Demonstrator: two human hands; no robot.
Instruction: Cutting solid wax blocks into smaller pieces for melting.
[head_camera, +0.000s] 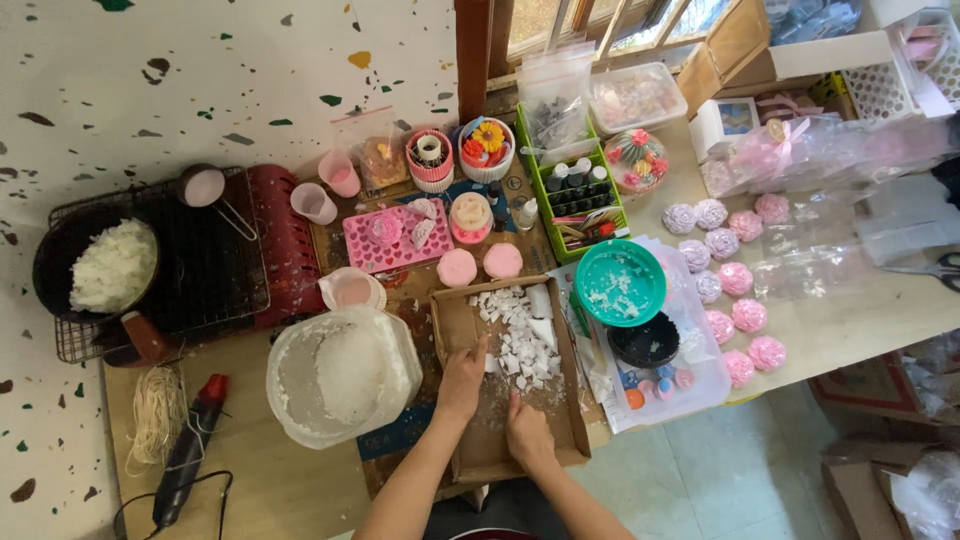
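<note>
Both of my hands rest inside a shallow cardboard tray (452, 330) at the near edge of the table. White wax chunks (520, 335) lie scattered in the tray's far half. My left hand (462, 382) lies palm down on the tray floor, with its fingertips touching the near edge of the pile. My right hand (527, 435) sits lower in the tray with its fingers curled. Whether it pinches a piece or a tool I cannot tell.
A clear bag of white flakes (340, 375) sits left of the tray. A pot of wax (110, 265) stands on a wire rack. Pink moulds (395, 238), cups, a teal plate (620, 282), a black bowl (645, 340), and pink and lilac rose shapes (735, 280) fill the table.
</note>
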